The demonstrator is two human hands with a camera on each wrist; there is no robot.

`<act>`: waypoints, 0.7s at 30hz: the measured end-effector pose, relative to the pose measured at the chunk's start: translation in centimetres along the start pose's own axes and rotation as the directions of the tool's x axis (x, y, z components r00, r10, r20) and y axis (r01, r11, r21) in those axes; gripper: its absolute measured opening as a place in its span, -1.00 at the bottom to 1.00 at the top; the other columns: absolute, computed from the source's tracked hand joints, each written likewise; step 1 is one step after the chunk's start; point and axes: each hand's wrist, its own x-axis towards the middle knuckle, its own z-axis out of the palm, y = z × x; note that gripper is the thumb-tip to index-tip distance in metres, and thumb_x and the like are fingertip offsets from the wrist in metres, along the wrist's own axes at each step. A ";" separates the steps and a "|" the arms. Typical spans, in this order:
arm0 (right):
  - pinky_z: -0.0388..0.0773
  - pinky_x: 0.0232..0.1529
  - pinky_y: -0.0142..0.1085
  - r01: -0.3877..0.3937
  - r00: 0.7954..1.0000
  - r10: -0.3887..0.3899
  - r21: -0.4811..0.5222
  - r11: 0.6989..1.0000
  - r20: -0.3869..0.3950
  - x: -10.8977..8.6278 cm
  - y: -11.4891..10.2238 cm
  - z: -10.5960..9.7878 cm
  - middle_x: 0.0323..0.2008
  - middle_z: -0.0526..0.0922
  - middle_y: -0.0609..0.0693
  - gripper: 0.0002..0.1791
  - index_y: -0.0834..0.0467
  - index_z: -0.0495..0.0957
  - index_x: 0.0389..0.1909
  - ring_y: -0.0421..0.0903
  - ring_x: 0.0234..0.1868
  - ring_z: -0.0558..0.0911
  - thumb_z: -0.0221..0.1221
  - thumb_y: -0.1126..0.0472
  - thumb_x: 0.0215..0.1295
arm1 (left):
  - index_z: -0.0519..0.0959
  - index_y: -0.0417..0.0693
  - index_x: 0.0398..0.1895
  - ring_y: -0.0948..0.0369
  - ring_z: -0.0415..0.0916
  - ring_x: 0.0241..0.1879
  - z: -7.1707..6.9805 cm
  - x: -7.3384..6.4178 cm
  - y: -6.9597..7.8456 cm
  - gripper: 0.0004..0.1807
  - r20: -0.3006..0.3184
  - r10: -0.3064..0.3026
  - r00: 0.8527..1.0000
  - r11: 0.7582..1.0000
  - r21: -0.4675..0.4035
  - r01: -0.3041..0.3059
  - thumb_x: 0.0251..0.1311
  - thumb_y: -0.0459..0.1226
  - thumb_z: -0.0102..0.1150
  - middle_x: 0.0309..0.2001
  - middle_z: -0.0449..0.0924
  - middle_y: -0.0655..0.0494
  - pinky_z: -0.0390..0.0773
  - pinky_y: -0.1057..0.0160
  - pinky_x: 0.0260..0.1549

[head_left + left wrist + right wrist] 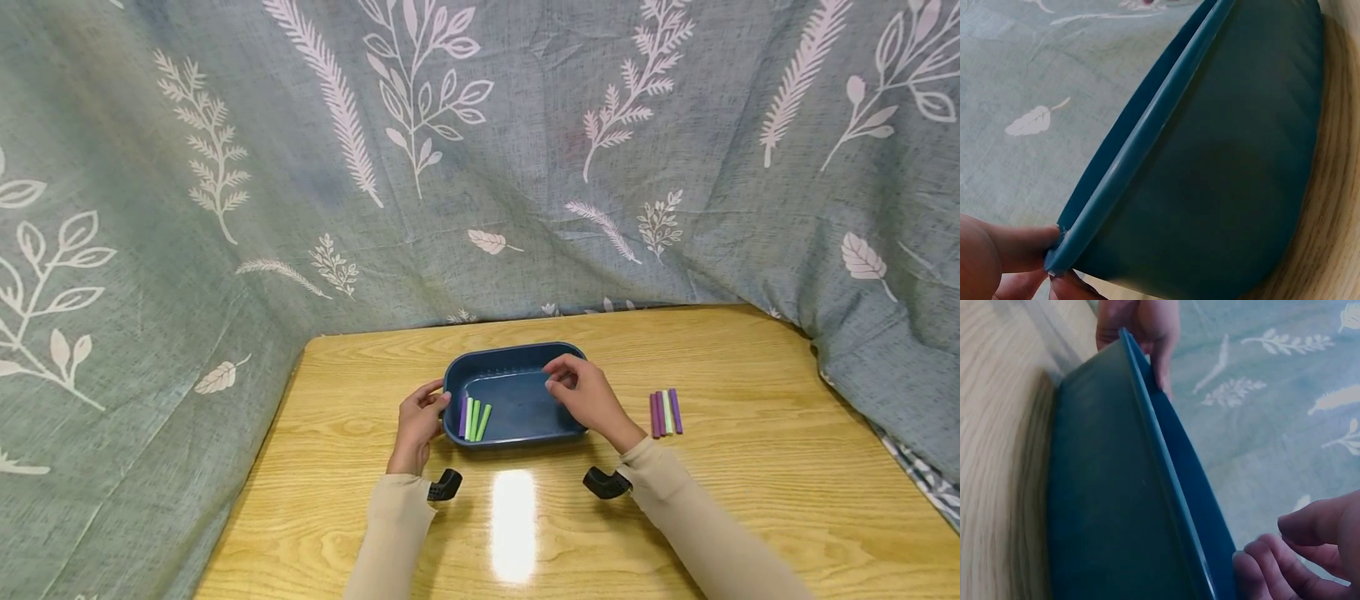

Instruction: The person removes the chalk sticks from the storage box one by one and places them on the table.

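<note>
A dark blue plastic tub [525, 404] with rounded corners sits on the table. At its left end my left hand [417, 419] pinches the rim, the thumb on top and fingers beneath; the left wrist view shows this grip up close. Inside the tub's left end lie green sticks [476, 420] and a purple stick [462, 415], thin and short. Over the tub's right part hovers my right hand [588, 398], fingers loosely bent, thumb apart from them. Nothing shows between those fingers [1272, 562] in the right wrist view.
To the right of the tub, a row of similar sticks [666, 413], purple, maroon and pale green, lies on the wooden table [360, 375]. A leaf-patterned curtain [480, 167] hangs behind and at both sides. Black wrist mounts [445, 485] stick out from the sleeves.
</note>
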 end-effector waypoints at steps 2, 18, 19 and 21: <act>0.69 -0.24 -0.21 -0.007 1.000 0.007 0.002 1.000 0.013 0.2 -0.1 0.5 -0.17 0.65 0.18 -0.81 0.31 0.61 0.08 0.21 -0.24 0.69 0.19 0.40 0.53 | 0.60 -0.16 0.33 0.21 0.53 -0.31 0.0 -0.1 0.0 -0.63 0.002 0.002 1.000 1.000 0.000 -0.002 0.51 -0.36 0.21 -0.16 0.46 0.06 0.58 0.34 -0.51; 0.65 -0.27 -0.20 -0.113 0.985 0.118 -0.044 0.993 0.122 2.0 -0.5 5.3 -0.19 0.67 0.10 -0.73 0.35 0.58 0.13 0.09 -0.29 0.70 0.23 0.40 0.48 | 0.59 -0.18 0.33 0.18 0.54 -0.28 -0.1 -0.2 0.1 -0.62 0.000 0.002 1.000 1.000 0.006 -0.002 0.51 -0.35 0.21 -0.15 0.49 0.05 0.60 0.34 -0.49; 0.65 -0.27 -0.19 -0.119 0.984 0.124 -0.050 0.992 0.126 2.1 -0.6 5.4 -0.18 0.67 0.10 -0.72 0.35 0.57 0.14 0.11 -0.28 0.71 0.24 0.39 0.48 | 0.59 -0.18 0.33 0.18 0.55 -0.28 -0.1 -0.2 0.1 -0.62 0.002 0.005 1.000 1.000 0.007 -0.005 0.51 -0.35 0.21 -0.15 0.49 0.04 0.60 0.33 -0.49; 0.64 -0.27 -0.18 -0.127 0.983 0.133 -0.057 0.990 0.130 2.3 -0.5 5.7 -0.18 0.67 0.11 -0.72 0.35 0.57 0.14 0.11 -0.29 0.71 0.24 0.39 0.47 | 0.59 -0.18 0.33 0.18 0.55 -0.29 -0.1 -0.2 0.0 -0.62 0.004 0.010 1.000 1.000 0.009 -0.010 0.51 -0.35 0.21 -0.16 0.51 0.04 0.61 0.33 -0.48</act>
